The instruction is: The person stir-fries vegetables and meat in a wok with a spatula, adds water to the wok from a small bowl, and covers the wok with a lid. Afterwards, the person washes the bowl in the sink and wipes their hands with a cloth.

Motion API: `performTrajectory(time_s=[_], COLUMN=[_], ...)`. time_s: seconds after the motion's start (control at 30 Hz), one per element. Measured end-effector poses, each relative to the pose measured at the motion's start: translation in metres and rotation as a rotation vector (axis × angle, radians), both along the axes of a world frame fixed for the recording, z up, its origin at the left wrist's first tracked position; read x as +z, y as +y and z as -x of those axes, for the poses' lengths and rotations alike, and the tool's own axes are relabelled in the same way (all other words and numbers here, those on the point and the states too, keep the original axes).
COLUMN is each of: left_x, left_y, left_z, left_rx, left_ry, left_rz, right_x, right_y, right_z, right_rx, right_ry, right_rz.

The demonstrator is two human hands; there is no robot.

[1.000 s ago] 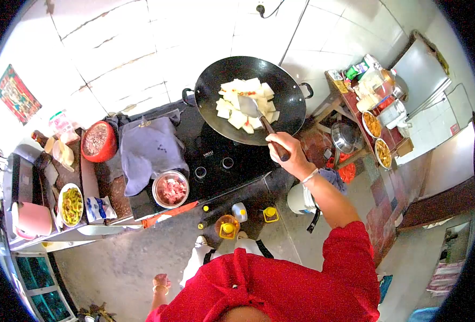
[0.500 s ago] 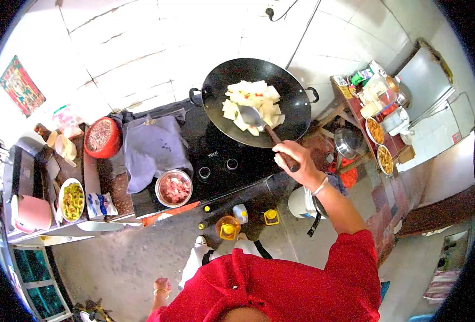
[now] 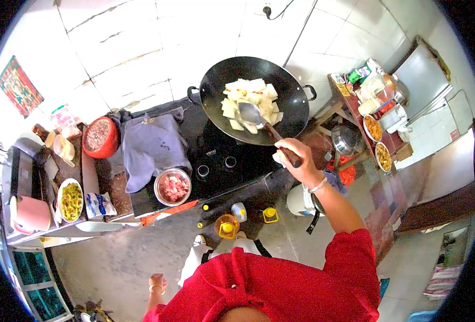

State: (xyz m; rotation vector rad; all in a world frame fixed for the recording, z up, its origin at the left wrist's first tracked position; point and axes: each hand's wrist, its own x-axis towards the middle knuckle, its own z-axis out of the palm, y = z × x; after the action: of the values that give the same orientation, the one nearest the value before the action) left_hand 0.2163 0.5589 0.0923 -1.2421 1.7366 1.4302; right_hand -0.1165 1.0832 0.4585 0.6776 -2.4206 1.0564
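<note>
- The right hand (image 3: 297, 161) is gripping the wooden handle of a metal spatula (image 3: 269, 131), fingers wrapped around it.
- The spatula's blade is touching the pale slices (image 3: 254, 91) flecked with red, all lying in the black wok (image 3: 296, 110).
- The wok is sitting on the black stove (image 3: 216, 166), near a steel bowl (image 3: 157, 194) holding chopped meat (image 3: 174, 186).
- The left hand (image 3: 157, 280) is hanging low, holding nothing I can see; whether it's open or closed, I can't tell.
</note>
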Motion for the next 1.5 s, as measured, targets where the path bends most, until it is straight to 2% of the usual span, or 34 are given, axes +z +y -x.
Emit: performTrajectory(time_s=[0.07,0.17,0.2,0.23,0.3,0.33,0.37,0.43,0.5,0.53,0.6,0.63,0.7,0.77,0.83,0.9,0.93,1.07,1.1,1.2,1.3,1.4,1.47,1.5], left_x=[0.001,0.005,0.007,0.008,0.006,0.0,-0.027,-0.035,0.002,-0.006,-0.052,-0.048,-0.037,-0.022,-0.009,-0.002,0.0,0.006,0.007,0.001,-0.012,-0.021,-0.021,-0.004], left_y=[0.0,0.003,0.004,0.006,0.004,0.001,-0.012,-0.018,-0.004,-0.009,-0.031,-0.025,-0.011,0.0,0.012,0.022,0.026,0.04,0.043,0.045,0.039,0.032,0.029,0.03], left_z=[0.002,0.004,0.005,0.006,0.009,0.012,0.007,0.015,0.03,0.027,0.006,0.007,0.004,0.001,-0.002,-0.013,-0.018,-0.032,-0.031,-0.03,-0.028,-0.026,-0.02,-0.011], left_rx=[-0.018,-0.065,-0.089,-0.12,-0.182,-0.188,-0.231,-0.271,0.123,0.124,-0.001,0.0,0.043,0.092,0.126,0.098,0.082,0.003,-0.014,0.0,0.082,0.175,0.187,0.171], left_ry=[0.002,0.015,0.019,0.02,0.028,0.032,0.06,0.101,-0.005,-0.001,0.05,0.052,-0.005,-0.059,-0.092,-0.067,-0.062,-0.073,-0.073,-0.062,-0.013,0.07,0.095,0.054], left_rz=[0.003,0.003,0.008,0.014,0.018,0.018,0.007,-0.001,-0.046,-0.049,-0.115,-0.119,-0.122,-0.119,-0.103,-0.05,-0.029,0.049,0.064,0.055,0.011,-0.05,-0.068,-0.022], right_x=[0.011,0.018,0.011,0.007,-0.006,-0.013,-0.014,-0.012,0.001,0.005,0.017,0.015,0.007,0.008,0.003,-0.011,-0.016,0.008,0.016,0.021,0.004,0.008,0.01,0.026], right_y=[0.0,0.003,0.006,0.004,0.001,0.003,0.005,0.007,0.01,0.013,0.019,0.024,0.035,0.034,0.03,0.031,0.033,0.029,0.028,0.019,0.013,0.013,0.021,0.018], right_z=[-0.01,-0.024,-0.025,-0.024,-0.02,-0.011,-0.009,-0.002,0.0,0.006,0.024,0.039,0.073,0.098,0.116,0.127,0.126,0.121,0.123,0.129,0.133,0.12,0.125,0.116], right_rx=[-0.056,-0.037,-0.015,-0.002,-0.033,-0.009,-0.015,-0.011,-0.027,-0.02,-0.02,-0.025,-0.07,-0.115,-0.081,0.058,0.056,0.165,0.182,0.144,0.261,0.289,0.237,0.17], right_ry=[0.074,0.044,-0.05,0.025,-0.018,0.031,0.034,0.009,-0.044,0.043,0.159,0.242,0.19,0.134,0.114,0.064,0.045,-0.026,0.029,-0.03,0.154,0.004,0.027,0.02], right_rz=[-0.046,-0.052,-0.064,-0.096,-0.088,-0.113,-0.113,-0.063,0.085,0.028,-0.08,-0.13,-0.173,-0.338,-0.336,-0.46,-0.659,-0.572,-0.547,-0.568,-0.707,-0.816,-0.557,-0.5])
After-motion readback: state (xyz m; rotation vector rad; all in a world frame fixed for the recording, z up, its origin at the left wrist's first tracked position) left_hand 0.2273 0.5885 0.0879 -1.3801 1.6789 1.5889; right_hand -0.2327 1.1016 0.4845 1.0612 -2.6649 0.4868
